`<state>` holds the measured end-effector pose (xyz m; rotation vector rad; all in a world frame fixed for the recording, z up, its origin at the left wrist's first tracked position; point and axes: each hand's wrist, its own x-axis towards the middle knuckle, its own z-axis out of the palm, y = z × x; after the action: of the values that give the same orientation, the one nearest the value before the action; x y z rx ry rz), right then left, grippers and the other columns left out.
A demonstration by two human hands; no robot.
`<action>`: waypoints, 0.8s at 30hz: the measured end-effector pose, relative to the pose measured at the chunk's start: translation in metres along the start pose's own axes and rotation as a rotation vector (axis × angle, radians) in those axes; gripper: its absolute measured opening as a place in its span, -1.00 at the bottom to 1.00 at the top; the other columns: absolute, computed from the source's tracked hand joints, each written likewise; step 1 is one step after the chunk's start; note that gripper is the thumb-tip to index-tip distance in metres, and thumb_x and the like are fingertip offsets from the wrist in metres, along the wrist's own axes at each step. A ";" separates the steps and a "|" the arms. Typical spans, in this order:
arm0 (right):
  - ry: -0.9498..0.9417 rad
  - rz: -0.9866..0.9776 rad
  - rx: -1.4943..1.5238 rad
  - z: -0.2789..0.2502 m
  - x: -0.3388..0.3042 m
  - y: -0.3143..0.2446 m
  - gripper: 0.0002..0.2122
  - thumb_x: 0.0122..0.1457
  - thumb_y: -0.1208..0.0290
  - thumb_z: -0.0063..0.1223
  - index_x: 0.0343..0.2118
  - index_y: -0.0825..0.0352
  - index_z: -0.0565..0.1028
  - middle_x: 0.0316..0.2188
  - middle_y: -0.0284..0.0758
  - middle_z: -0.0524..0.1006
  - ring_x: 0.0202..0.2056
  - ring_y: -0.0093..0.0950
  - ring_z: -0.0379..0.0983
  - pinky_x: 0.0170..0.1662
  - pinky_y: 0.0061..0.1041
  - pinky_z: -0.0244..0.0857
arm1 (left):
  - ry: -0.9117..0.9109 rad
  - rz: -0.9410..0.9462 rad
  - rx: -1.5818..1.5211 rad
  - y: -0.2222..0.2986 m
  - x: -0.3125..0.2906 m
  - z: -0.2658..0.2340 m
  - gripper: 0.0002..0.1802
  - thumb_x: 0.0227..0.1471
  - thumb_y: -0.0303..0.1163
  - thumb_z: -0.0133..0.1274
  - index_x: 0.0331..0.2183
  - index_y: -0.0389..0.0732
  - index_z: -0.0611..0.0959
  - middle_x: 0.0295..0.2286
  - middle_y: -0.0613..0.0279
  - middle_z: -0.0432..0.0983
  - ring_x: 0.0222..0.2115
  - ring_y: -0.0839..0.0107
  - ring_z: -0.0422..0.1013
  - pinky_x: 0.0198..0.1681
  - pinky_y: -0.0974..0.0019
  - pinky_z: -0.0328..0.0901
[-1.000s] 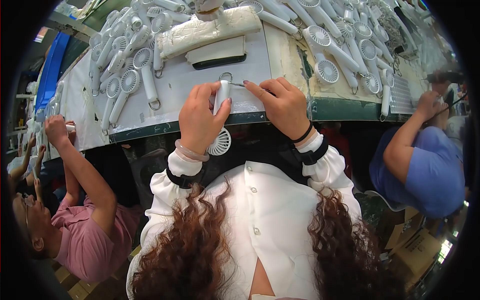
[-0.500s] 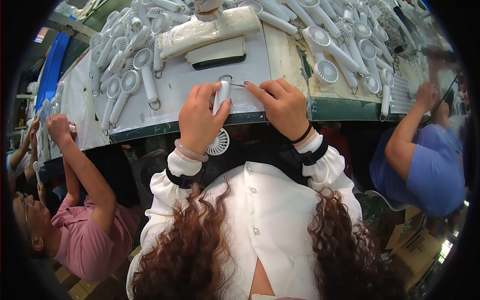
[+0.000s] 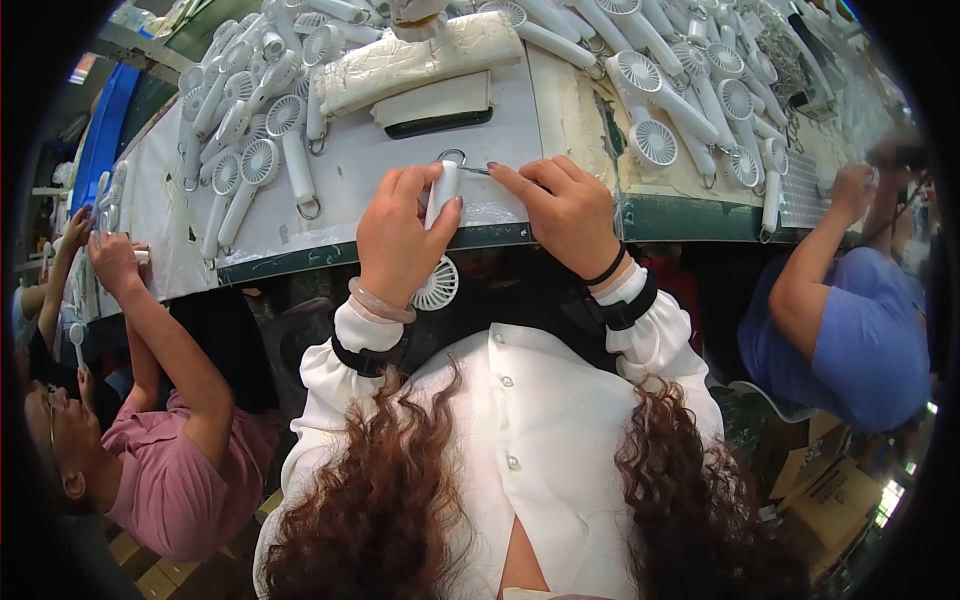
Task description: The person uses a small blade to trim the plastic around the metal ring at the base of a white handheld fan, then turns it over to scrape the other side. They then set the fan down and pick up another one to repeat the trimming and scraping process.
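Right now the left hand (image 3: 400, 235) has its fingers closed around a small white fan (image 3: 441, 225), with the round fan head hanging down past the edge of the worktop (image 3: 360, 170). The right hand (image 3: 565, 205) pinches a thin metal tool (image 3: 478, 170) at the little ring (image 3: 451, 157) on the handle end. The tool could slip off the ring and poke a finger. The fan could drop off the edge if the grip gets loose. Farther back lie many more white fans (image 3: 255, 165), close enough to get knocked.
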<state>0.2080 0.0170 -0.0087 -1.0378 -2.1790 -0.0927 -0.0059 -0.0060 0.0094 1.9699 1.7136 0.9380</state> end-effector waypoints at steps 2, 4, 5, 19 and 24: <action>-0.016 0.006 0.020 0.000 -0.001 0.001 -0.55 -0.08 0.60 0.13 -0.06 0.09 0.62 -0.44 -0.45 0.50 -0.41 -0.45 0.47 -0.37 -0.49 0.39 | -0.010 0.001 -0.005 0.000 0.001 0.000 -0.63 -0.06 -0.33 0.26 -0.16 -0.17 0.60 -0.33 0.25 0.48 -0.51 0.38 0.43 -0.41 0.32 0.36; -0.014 -0.002 0.016 0.001 0.001 0.002 -0.55 -0.08 0.60 0.13 -0.06 0.09 0.62 -0.44 -0.45 0.50 -0.41 -0.46 0.47 -0.38 -0.49 0.39 | -0.005 0.001 -0.006 -0.001 0.000 0.000 -0.63 -0.06 -0.33 0.26 -0.16 -0.17 0.60 -0.33 0.25 0.48 -0.51 0.38 0.44 -0.40 0.32 0.36; -0.012 -0.010 0.013 0.002 0.001 0.001 -0.55 -0.08 0.60 0.13 -0.06 0.09 0.62 -0.44 -0.45 0.50 -0.41 -0.46 0.47 -0.38 -0.49 0.39 | 0.001 0.000 -0.008 -0.001 0.000 0.000 -0.63 -0.06 -0.33 0.26 -0.16 -0.18 0.60 -0.32 0.25 0.48 -0.50 0.38 0.44 -0.40 0.33 0.36; 0.006 -0.006 -0.060 -0.001 -0.001 -0.004 -0.52 -0.10 0.62 0.13 -0.05 0.07 0.62 -0.44 -0.46 0.50 -0.42 -0.48 0.46 -0.40 -0.51 0.38 | 0.023 0.010 -0.006 -0.003 -0.002 0.001 -0.63 -0.06 -0.34 0.26 -0.15 -0.17 0.62 -0.31 0.25 0.49 -0.49 0.39 0.44 -0.39 0.34 0.37; 0.010 -0.012 -0.034 0.001 0.000 -0.002 -0.53 -0.10 0.62 0.13 -0.06 0.08 0.62 -0.44 -0.45 0.51 -0.42 -0.47 0.47 -0.39 -0.50 0.39 | 0.009 0.000 -0.018 -0.004 -0.001 0.000 -0.63 -0.06 -0.34 0.26 -0.16 -0.17 0.62 -0.30 0.25 0.50 -0.48 0.39 0.45 -0.38 0.34 0.37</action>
<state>0.2059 0.0158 -0.0089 -1.0406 -2.1815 -0.1404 -0.0087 -0.0063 0.0068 1.9576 1.7039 0.9604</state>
